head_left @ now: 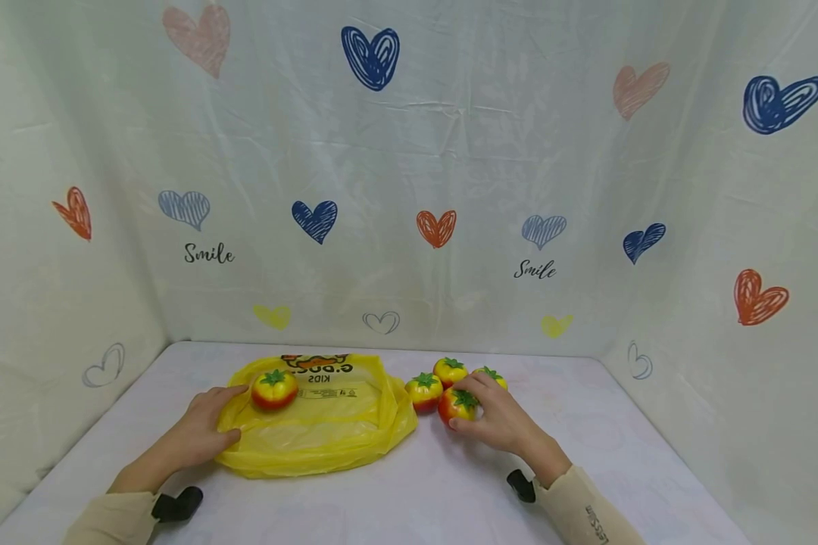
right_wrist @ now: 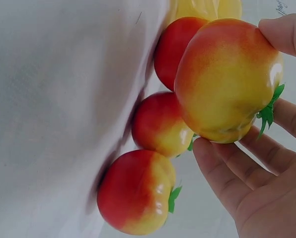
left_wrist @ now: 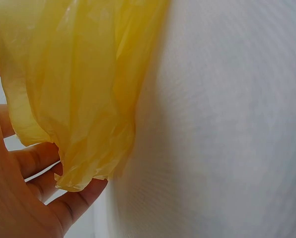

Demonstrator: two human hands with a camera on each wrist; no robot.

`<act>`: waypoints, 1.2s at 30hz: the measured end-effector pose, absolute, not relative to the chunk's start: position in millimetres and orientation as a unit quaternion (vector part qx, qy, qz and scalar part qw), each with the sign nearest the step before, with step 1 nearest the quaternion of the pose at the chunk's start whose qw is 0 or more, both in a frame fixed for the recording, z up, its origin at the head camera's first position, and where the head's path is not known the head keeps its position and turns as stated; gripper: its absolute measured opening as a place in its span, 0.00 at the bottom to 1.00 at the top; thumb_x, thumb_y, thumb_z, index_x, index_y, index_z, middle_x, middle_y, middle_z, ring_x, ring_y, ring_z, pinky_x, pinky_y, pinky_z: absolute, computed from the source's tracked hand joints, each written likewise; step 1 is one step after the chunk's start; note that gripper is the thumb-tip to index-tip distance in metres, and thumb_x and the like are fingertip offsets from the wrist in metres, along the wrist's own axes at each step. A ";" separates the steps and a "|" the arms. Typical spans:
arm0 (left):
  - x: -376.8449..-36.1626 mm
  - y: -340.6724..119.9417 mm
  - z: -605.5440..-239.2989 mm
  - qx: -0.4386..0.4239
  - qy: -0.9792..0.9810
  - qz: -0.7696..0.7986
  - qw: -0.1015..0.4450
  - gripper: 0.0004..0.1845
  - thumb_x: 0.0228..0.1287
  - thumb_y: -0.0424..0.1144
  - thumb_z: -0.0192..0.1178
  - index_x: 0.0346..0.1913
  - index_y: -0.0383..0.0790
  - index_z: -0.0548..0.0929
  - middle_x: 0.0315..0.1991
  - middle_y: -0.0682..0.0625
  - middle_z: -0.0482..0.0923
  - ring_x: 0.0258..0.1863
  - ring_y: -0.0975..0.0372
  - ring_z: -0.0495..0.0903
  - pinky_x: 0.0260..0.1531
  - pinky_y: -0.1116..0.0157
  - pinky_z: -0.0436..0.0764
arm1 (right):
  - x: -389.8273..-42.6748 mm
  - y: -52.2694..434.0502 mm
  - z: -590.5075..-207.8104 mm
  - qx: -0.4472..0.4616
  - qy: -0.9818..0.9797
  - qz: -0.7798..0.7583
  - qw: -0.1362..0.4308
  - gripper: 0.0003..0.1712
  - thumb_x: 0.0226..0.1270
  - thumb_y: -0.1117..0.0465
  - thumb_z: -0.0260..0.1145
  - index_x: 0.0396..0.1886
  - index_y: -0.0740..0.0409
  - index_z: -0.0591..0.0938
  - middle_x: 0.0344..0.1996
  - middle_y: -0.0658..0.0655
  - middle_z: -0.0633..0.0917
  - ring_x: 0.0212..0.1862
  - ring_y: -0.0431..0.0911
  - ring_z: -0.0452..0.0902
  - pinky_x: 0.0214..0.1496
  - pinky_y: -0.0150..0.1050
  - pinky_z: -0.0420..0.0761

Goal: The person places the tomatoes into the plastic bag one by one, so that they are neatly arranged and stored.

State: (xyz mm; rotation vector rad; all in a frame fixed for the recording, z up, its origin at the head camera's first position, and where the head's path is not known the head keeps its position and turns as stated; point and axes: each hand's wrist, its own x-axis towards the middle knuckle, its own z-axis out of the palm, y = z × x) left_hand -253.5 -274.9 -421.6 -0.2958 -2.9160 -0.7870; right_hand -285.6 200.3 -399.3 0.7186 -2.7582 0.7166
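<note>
A yellow plastic bag (head_left: 327, 424) lies flat on the table, with one red-and-yellow toy tomato (head_left: 274, 390) on its upper left part. My left hand (head_left: 201, 428) holds the bag's left edge between thumb and fingers; in the left wrist view the bag's crumpled edge (left_wrist: 83, 168) lies against the fingertips. Right of the bag, my right hand (head_left: 494, 416) grips another toy tomato (head_left: 455, 409), thumb on one side and fingers on the other. Close behind it are three more toy tomatoes, one at left (head_left: 424, 392), one at the back (head_left: 450, 371) and one partly hidden by the hand (head_left: 492, 376).
The white table (head_left: 627, 462) is bounded by a pale curtain (head_left: 409, 151) printed with hearts at the back and sides. Black straps (head_left: 177, 505) sit at both wrists, by beige sleeves.
</note>
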 end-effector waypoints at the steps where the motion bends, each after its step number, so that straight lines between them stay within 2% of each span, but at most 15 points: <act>1: -253.5 -275.1 -421.8 -0.099 -0.959 -0.258 0.055 0.38 0.48 0.36 0.65 0.64 0.29 0.66 0.58 0.30 0.65 0.54 0.39 0.62 0.52 0.35 0.65 | -285.3 200.0 -399.0 0.244 -0.934 0.242 0.102 0.25 0.53 0.46 0.72 0.51 0.42 0.78 0.51 0.46 0.74 0.52 0.44 0.71 0.57 0.49 0.74; 13: -252.9 -275.1 -422.0 -0.102 -0.959 -0.258 0.061 0.37 0.48 0.36 0.65 0.64 0.29 0.67 0.57 0.31 0.66 0.54 0.40 0.63 0.52 0.35 0.65 | -282.6 197.8 -395.7 0.245 -0.931 0.252 0.099 0.25 0.53 0.47 0.72 0.52 0.43 0.78 0.51 0.46 0.74 0.52 0.44 0.70 0.57 0.50 0.74; 36: -252.4 -272.5 -420.3 -0.083 -0.961 -0.260 0.044 0.38 0.49 0.37 0.65 0.65 0.29 0.65 0.59 0.31 0.65 0.54 0.40 0.62 0.53 0.36 0.66 | -283.2 192.4 -400.2 0.290 -0.914 0.241 0.148 0.26 0.53 0.46 0.72 0.53 0.42 0.78 0.52 0.42 0.74 0.54 0.41 0.71 0.56 0.47 0.76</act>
